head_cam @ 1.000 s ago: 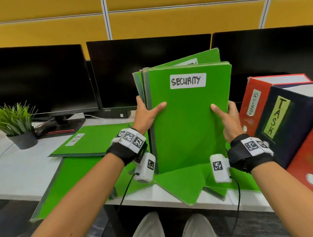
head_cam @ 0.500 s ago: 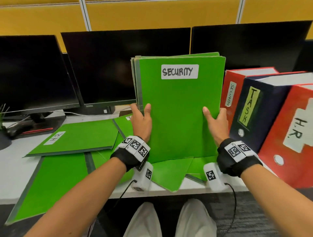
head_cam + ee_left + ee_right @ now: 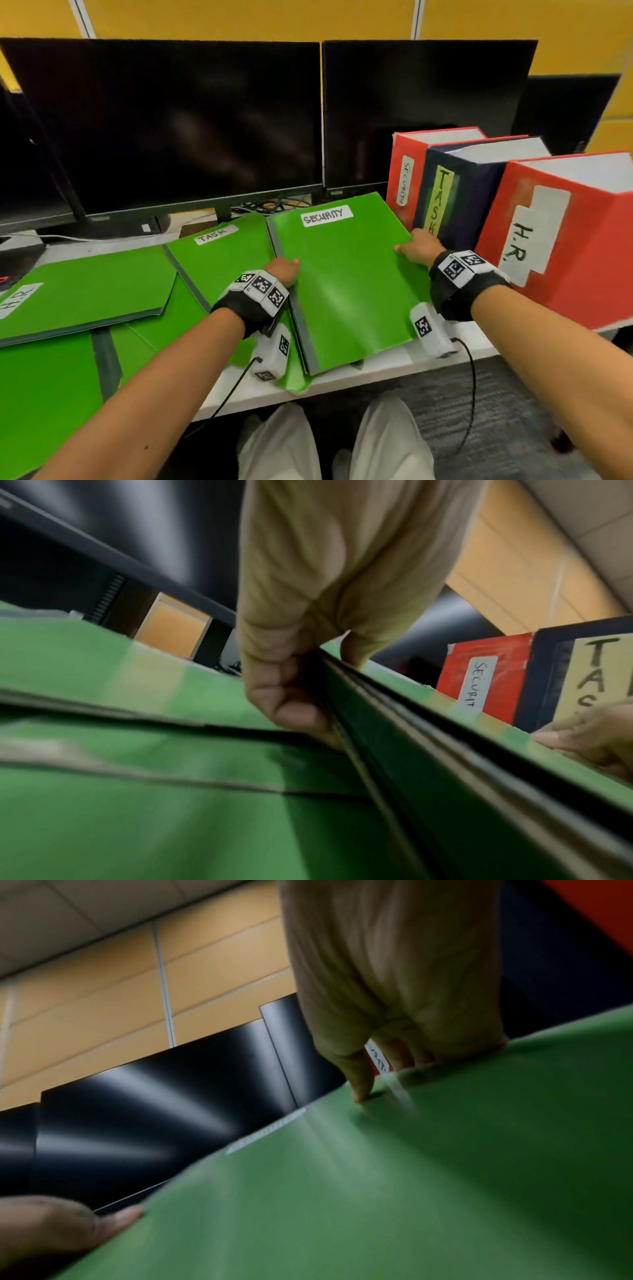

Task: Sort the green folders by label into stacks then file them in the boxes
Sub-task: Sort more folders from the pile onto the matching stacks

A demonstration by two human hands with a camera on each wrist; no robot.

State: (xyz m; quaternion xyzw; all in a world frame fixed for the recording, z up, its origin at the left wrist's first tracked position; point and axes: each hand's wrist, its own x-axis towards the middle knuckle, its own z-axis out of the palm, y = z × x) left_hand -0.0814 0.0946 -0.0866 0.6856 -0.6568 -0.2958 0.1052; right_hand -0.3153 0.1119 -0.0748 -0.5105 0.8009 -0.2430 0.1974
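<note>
A stack of green folders with a SECURITY label (image 3: 346, 284) lies nearly flat on the desk's right part. My left hand (image 3: 282, 270) grips its grey spine edge (image 3: 369, 739), thumb on top and fingers under. On the opposite side my right hand (image 3: 419, 246) holds the stack's right edge (image 3: 445, 1123). Left of it lies a green folder labelled TASK (image 3: 219, 257), and farther left a green H.R. stack (image 3: 85, 291). Three box files stand at the right: a red SECURITY box (image 3: 407, 181), a dark blue TASK box (image 3: 455, 192) and a red H.R. box (image 3: 555, 240).
Black monitors (image 3: 171, 126) stand along the back of the white desk (image 3: 383, 366). More green folders (image 3: 44, 394) lie spread at the front left, some overhanging the desk edge. My knees show below the desk.
The SECURITY stack was upright in both hands; it has come down and now lies almost flat on the desk beside the box files. My view has tilted down and right.
</note>
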